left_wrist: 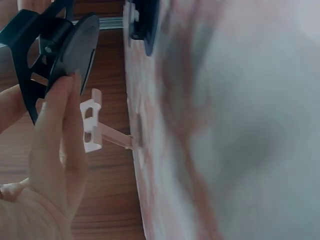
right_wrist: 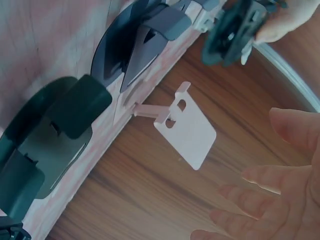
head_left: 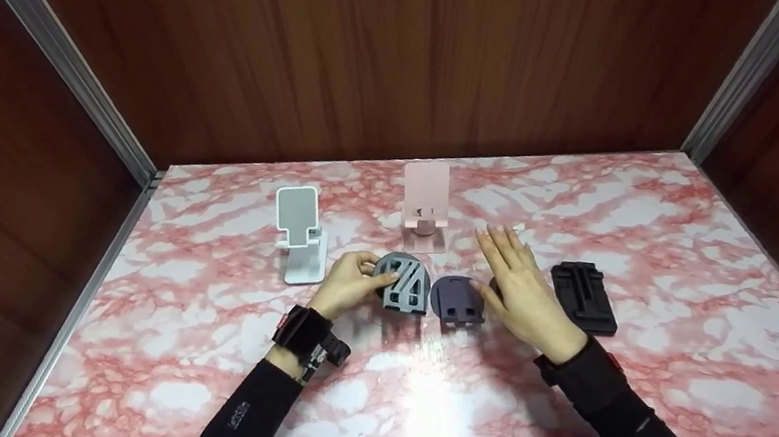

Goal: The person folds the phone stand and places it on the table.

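My left hand (head_left: pixel 347 283) pinches a grey-green folding phone stand (head_left: pixel 410 283) by its round base, thumb on the slotted plate. In the left wrist view this stand (left_wrist: pixel 80 47) is clear of the table, its disc base turned toward the tabletop. My right hand (head_left: pixel 523 296) is spread with straight fingers and holds nothing. Close to its thumb lies a purple folded phone stand (head_left: pixel 458 301) with a round base. A dark green folded phone stand (right_wrist: pixel 55 135) shows in the right wrist view; in the head view that hand hides most of it.
A pink phone stand (head_left: pixel 426 190) stands unfolded at the back. The white phone stand with a grey pad (head_left: pixel 296 217) is upright at the left. At the right lies a black folded stand (head_left: pixel 584 297). Wood panels (head_left: pixel 379 56) wall in the marbled table (head_left: pixel 199 343).
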Tool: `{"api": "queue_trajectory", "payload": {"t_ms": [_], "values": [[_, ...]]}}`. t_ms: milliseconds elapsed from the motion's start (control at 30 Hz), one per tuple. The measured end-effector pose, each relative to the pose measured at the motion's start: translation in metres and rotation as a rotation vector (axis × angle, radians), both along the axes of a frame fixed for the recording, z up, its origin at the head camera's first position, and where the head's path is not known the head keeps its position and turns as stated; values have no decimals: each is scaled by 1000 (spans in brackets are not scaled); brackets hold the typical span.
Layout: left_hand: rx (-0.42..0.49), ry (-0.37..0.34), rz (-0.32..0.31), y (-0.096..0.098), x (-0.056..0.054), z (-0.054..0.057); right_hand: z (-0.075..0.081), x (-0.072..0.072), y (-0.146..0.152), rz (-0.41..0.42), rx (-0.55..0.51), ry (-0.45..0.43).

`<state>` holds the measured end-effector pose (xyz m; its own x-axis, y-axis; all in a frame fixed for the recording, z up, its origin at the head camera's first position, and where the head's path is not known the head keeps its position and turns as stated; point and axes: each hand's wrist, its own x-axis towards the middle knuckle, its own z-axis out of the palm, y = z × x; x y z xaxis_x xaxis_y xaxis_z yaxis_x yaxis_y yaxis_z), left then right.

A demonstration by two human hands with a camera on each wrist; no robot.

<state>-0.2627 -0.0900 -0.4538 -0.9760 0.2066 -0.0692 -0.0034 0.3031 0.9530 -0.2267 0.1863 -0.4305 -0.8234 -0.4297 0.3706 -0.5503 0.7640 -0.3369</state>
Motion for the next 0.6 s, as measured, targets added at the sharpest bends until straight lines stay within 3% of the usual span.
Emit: {"api": "queue_trajectory", "payload": {"t_ms": [133,333,600], "values": [[-40,-32,2,-1,-3,-5,0,0,2,-5,24,1],[47,-130,-17,-2,-7,-11,-1,0,3,-9,44,2],[20,-158,-14,0,-7,-13,-1,1,3,-11,86,-14]]}}
